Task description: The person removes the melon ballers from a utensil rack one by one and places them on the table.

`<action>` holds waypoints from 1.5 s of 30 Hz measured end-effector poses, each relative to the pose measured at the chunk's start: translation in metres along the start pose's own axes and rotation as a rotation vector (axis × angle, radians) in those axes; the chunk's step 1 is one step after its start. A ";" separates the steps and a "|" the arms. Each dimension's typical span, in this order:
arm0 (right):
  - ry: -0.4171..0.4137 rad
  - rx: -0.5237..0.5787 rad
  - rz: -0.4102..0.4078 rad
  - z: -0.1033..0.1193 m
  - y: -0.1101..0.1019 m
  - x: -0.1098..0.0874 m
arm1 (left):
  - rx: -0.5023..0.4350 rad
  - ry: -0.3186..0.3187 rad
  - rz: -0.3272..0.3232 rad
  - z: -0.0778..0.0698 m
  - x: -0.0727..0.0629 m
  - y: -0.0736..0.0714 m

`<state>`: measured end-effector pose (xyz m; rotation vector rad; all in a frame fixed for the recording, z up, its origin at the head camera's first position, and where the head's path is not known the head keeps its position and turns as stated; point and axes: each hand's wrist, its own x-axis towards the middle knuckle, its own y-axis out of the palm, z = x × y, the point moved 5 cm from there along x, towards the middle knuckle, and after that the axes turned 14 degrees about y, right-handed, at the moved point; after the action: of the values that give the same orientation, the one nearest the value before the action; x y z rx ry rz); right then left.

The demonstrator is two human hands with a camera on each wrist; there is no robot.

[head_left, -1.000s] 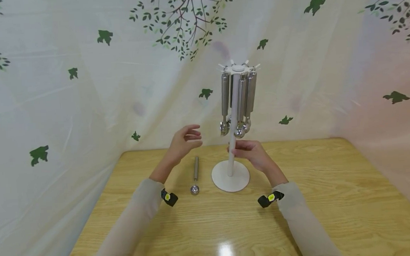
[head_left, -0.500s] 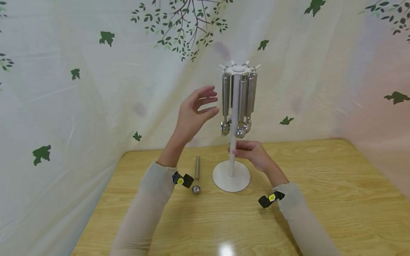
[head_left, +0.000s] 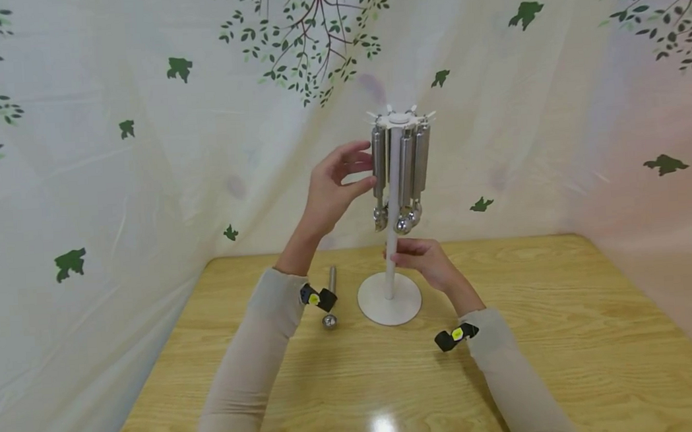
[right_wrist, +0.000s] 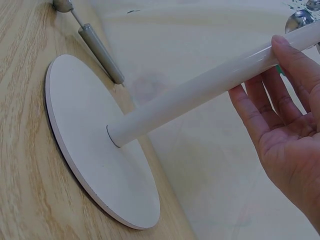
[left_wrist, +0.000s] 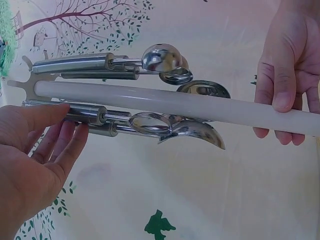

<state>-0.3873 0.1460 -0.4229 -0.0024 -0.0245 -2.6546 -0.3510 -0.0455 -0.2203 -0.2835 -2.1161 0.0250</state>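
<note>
A white utensil stand (head_left: 389, 286) stands upright, with several steel scoops hanging by their thick handles from its hooked top (head_left: 399, 118). Up at the left side of this cluster, my left hand (head_left: 334, 187) pinches the handle of one hanging scoop (left_wrist: 90, 114), thumb on one side and fingers on the other. That scoop's rounded head (left_wrist: 150, 123) hangs free below the hand. Lower down, my right hand (head_left: 429, 260) holds the stand's pole (right_wrist: 200, 92) between thumb and fingers, just above the round base (right_wrist: 90, 135).
On the wooden table (head_left: 508, 338), left of the base, lies a loose steel scoop (head_left: 329, 321), partly hidden by the left wrist camera (head_left: 326, 300). Behind the table hangs a pale curtain (head_left: 293, 127) printed with leaves and birds.
My left hand has risen and moved right from above the loose scoop to the hanging scoops, and has taken hold of one handle. The right hand stays on the pole.
</note>
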 end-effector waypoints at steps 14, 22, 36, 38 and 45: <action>0.003 -0.014 -0.008 -0.001 0.000 0.001 | 0.022 -0.032 -0.023 0.000 0.000 0.005; -0.011 -0.006 0.001 0.000 0.000 0.000 | 0.023 -0.018 -0.055 0.002 0.002 0.006; -0.001 -0.021 0.007 -0.001 0.001 0.001 | 0.019 -0.030 -0.086 0.001 0.003 0.003; -0.005 -0.022 0.006 0.001 0.002 0.000 | 0.019 -0.026 -0.085 0.000 0.003 0.002; 0.000 -0.032 -0.005 0.001 0.002 -0.002 | 0.026 -0.034 -0.097 -0.004 0.003 -0.002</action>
<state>-0.3850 0.1451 -0.4218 -0.0125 0.0180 -2.6602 -0.3493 -0.0471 -0.2153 -0.1660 -2.1588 -0.0001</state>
